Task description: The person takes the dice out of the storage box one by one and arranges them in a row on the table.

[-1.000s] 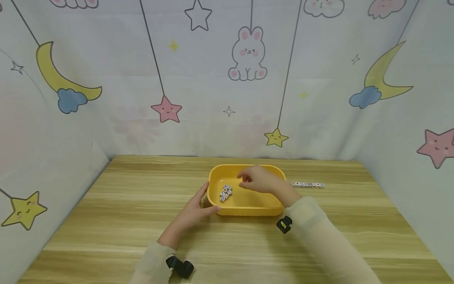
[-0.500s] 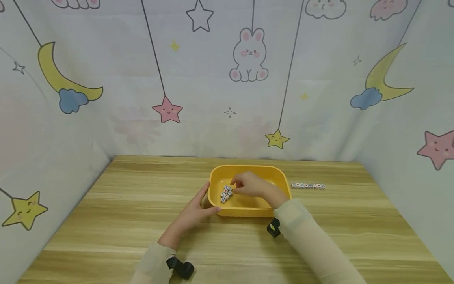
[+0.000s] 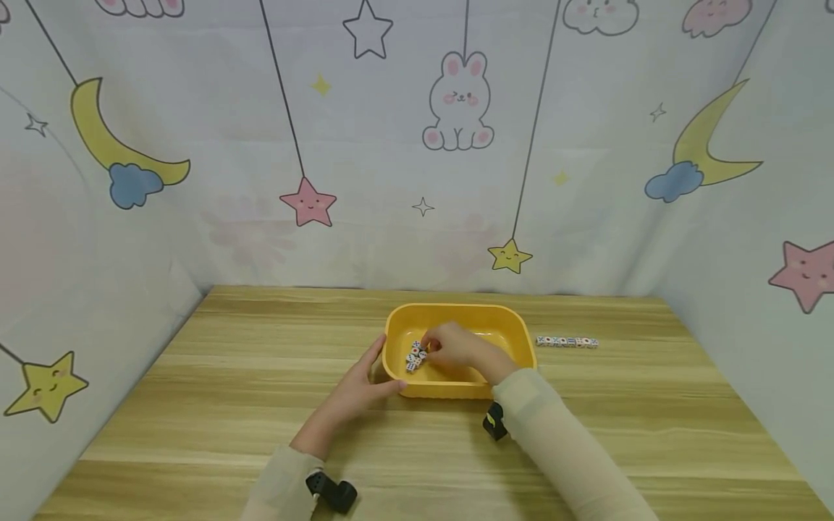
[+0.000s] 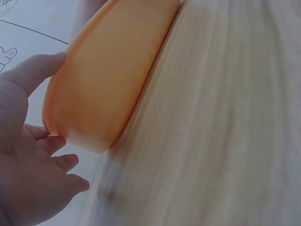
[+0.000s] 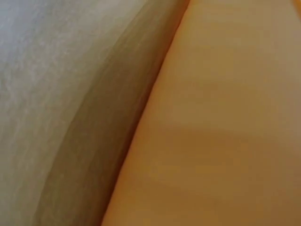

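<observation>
A yellow plastic tub point(image 3: 469, 389) stands on the wooden table, with a small cluster of white dice point(image 3: 413, 358) inside at its left end. My left hand point(image 3: 355, 387) spans the tub's near left corner, thumb against the front and straight index finger along the left side. In the left wrist view, the thumb tip touches the rim and the other fingers are spread loosely below. My right hand point(image 3: 456, 346) reaches into the tub, its bent fingertips right at the dice; I cannot tell whether they pinch one. The right wrist view shows only sleeve point(image 5: 61, 94) and tub wall point(image 5: 211, 117).
A straight row of dice point(image 3: 567, 342) lies on the table point(image 3: 260, 340) just right of the tub. Behind and to both sides hangs a white curtain point(image 3: 365, 145) printed with stars, moons and a rabbit. Each wrist wears a small black camera point(image 3: 332, 492).
My right hand has moved left and down inside the tub, from its middle to the dice. The left hand has stayed at the corner, and the row of dice is unchanged.
</observation>
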Action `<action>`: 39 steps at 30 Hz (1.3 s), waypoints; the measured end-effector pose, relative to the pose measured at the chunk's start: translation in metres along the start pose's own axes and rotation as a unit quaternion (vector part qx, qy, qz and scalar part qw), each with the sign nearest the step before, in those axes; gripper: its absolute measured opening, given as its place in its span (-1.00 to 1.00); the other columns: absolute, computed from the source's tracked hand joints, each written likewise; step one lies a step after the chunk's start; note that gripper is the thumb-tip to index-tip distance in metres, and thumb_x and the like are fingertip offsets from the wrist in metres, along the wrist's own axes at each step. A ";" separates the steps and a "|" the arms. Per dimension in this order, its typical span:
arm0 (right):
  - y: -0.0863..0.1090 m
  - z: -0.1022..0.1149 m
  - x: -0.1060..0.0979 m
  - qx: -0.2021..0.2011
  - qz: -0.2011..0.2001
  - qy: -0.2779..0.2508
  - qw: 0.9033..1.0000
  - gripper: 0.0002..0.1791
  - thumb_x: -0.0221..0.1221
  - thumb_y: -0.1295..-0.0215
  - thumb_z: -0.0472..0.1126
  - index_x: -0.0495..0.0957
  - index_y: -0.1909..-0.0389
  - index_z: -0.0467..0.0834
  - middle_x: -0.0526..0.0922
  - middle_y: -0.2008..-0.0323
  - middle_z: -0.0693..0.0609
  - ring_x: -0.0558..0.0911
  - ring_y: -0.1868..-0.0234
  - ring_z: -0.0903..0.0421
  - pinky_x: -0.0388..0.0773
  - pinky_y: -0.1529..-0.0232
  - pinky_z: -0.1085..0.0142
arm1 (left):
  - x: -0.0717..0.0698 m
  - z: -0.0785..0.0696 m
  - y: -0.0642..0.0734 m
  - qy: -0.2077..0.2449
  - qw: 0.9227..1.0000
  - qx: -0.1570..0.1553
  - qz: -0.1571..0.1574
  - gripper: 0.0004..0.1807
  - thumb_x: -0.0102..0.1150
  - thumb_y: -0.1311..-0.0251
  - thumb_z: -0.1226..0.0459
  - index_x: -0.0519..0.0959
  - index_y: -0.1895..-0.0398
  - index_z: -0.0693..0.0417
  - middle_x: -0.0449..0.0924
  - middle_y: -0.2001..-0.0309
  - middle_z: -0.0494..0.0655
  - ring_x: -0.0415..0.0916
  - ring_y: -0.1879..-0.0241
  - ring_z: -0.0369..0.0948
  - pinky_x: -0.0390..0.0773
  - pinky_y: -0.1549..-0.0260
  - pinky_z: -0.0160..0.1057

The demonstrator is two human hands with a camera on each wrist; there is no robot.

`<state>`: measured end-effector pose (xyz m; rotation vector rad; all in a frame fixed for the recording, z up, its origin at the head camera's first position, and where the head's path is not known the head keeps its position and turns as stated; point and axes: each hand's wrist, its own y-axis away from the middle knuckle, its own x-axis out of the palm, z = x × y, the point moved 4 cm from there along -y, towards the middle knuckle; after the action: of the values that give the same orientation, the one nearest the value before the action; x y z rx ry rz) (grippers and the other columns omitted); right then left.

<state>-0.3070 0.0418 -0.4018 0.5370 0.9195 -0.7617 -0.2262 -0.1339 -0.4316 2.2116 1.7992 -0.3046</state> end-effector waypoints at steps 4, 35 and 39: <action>-0.001 -0.002 0.003 -0.004 0.001 0.003 1.000 -0.81 0.21 -0.20 -0.36 0.66 0.16 -0.23 0.62 0.35 0.01 0.47 0.37 0.17 0.46 0.29 0.39 | 0.001 0.000 0.000 0.001 1.000 0.000 0.001 0.04 0.39 -0.10 0.15 -0.07 -0.55 -0.10 -0.11 -0.53 0.02 -0.23 -0.50 0.06 -0.14 -0.39 0.22; 0.006 -0.003 -0.004 -0.015 -0.009 0.012 1.000 -0.84 0.21 -0.21 -0.33 0.64 0.20 -0.23 0.63 0.35 0.03 0.49 0.33 0.18 0.52 0.20 0.32 | 0.001 0.000 -0.002 -0.003 1.000 0.000 0.002 0.03 0.37 -0.13 0.14 -0.09 -0.55 -0.09 -0.13 -0.54 -0.04 -0.26 -0.51 0.04 -0.18 -0.40 0.22; 0.015 -0.009 -0.022 -0.021 -0.022 -0.004 1.000 -0.84 0.20 -0.26 -0.31 0.62 0.17 -0.26 0.63 0.33 0.00 0.52 0.31 0.15 0.54 0.17 0.30 | 0.001 0.000 -0.002 -0.005 1.000 -0.003 0.001 0.03 0.37 -0.12 0.13 -0.08 -0.55 -0.09 -0.13 -0.54 -0.03 -0.26 -0.51 0.04 -0.17 -0.39 0.22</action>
<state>-0.3084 0.0649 -0.3855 0.4773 0.9398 -0.7817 -0.2278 -0.1323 -0.4321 2.2047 1.7899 -0.3097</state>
